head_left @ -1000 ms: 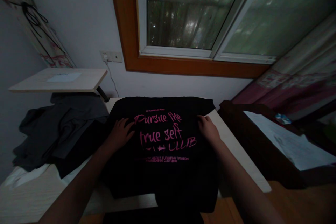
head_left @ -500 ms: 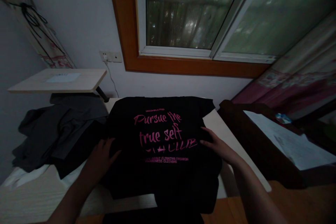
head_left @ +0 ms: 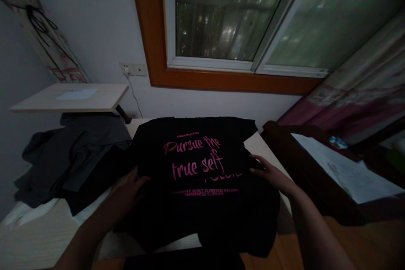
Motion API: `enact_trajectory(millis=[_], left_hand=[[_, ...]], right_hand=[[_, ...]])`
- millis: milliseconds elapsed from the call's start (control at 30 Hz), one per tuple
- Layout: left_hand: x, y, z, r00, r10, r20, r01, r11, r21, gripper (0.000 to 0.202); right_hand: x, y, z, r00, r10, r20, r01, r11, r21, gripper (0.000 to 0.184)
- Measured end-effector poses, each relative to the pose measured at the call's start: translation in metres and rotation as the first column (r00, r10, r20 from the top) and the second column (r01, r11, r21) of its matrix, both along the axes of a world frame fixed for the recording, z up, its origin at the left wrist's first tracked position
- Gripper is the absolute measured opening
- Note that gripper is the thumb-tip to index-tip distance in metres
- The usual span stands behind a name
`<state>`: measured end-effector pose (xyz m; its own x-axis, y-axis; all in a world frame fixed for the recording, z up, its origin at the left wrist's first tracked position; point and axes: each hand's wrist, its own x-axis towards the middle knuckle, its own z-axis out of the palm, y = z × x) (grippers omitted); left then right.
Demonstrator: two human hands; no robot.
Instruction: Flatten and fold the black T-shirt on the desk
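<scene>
The shirt (head_left: 198,185) is lying print up on the desk (head_left: 39,236), between both hands. The left hand (head_left: 128,192) is touching its left side; the right hand (head_left: 272,175) is resting at its right side, fingers slightly apart. Whether either is gripping cloth, I cannot tell.

The shirt is reaching nearly to the desk's far edge, and its lower right part is hanging past the near edge. A bare strip is showing towards the far right corner, and more bare surface is showing near the left corner. Dark clothes (head_left: 76,147) are crowding the left, partly under a shelf (head_left: 47,97).

Beyond the right edge, a cabinet (head_left: 319,181) is carrying paper (head_left: 338,168). A window (head_left: 224,25) is letting in dim light above the far edge.
</scene>
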<state>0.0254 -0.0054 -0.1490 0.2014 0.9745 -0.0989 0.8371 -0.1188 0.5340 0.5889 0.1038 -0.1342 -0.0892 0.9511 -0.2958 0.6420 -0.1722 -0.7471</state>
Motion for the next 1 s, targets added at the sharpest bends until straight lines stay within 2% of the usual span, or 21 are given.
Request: enact_trajectory(millis=[100,200,267,333,400,467,533,600,667,767,867,1000], left_hand=[[-0.003,-0.002,0.02,0.998,-0.05,0.032,0.053,0.996,-0.075,0.038],[-0.012,-0.003,0.04,0.984,-0.164,0.068,0.175,0.958,-0.226,0.036],[-0.019,-0.001,0.048,0.97,-0.237,0.045,0.238,0.91,-0.34,0.035],[-0.025,0.004,0.051,0.963,-0.269,-0.021,0.239,0.886,-0.397,0.033],[-0.027,0.01,0.052,0.962,-0.24,-0.127,0.179,0.911,-0.371,0.029],[-0.023,0.016,0.052,0.96,-0.184,-0.21,0.12,0.951,-0.286,0.03],[-0.012,0.022,0.052,0.958,-0.164,-0.236,0.12,0.974,-0.192,0.032],[0.004,0.026,0.051,0.955,-0.193,-0.223,0.169,0.978,-0.123,0.034],[0.022,0.029,0.05,0.95,-0.248,-0.191,0.233,0.968,-0.098,0.035],[0.046,0.03,0.047,0.937,-0.335,-0.096,0.325,0.939,-0.111,0.035],[0.06,0.028,0.044,0.919,-0.393,0.009,0.391,0.911,-0.13,0.034],[0.067,0.022,0.042,0.894,-0.421,0.152,0.444,0.874,-0.195,0.039]], right_hand=[[-0.003,-0.009,0.003,0.987,0.161,-0.004,-0.161,0.985,-0.066,0.069],[-0.005,-0.02,0.011,0.944,0.323,-0.063,-0.328,0.918,-0.223,0.062],[-0.005,-0.025,0.018,0.92,0.388,-0.053,-0.384,0.869,-0.312,0.058],[-0.006,-0.026,0.025,0.907,0.422,-0.02,-0.402,0.848,-0.344,0.056],[-0.007,-0.023,0.029,0.904,0.42,0.077,-0.376,0.869,-0.322,0.054],[-0.009,-0.016,0.029,0.889,0.363,0.278,-0.294,0.919,-0.261,0.047],[-0.015,-0.007,0.025,0.832,0.266,0.487,-0.216,0.964,-0.156,0.042],[-0.026,0.002,0.02,0.773,0.184,0.607,-0.207,0.978,-0.033,0.041],[-0.04,0.008,0.015,0.742,0.153,0.653,-0.258,0.964,0.067,0.041],[-0.062,0.013,0.01,0.721,0.175,0.671,-0.35,0.927,0.134,0.04],[-0.077,0.013,0.01,0.727,0.223,0.649,-0.379,0.919,0.109,0.037],[-0.086,0.009,0.017,0.738,0.24,0.63,-0.349,0.936,0.052,0.035]])
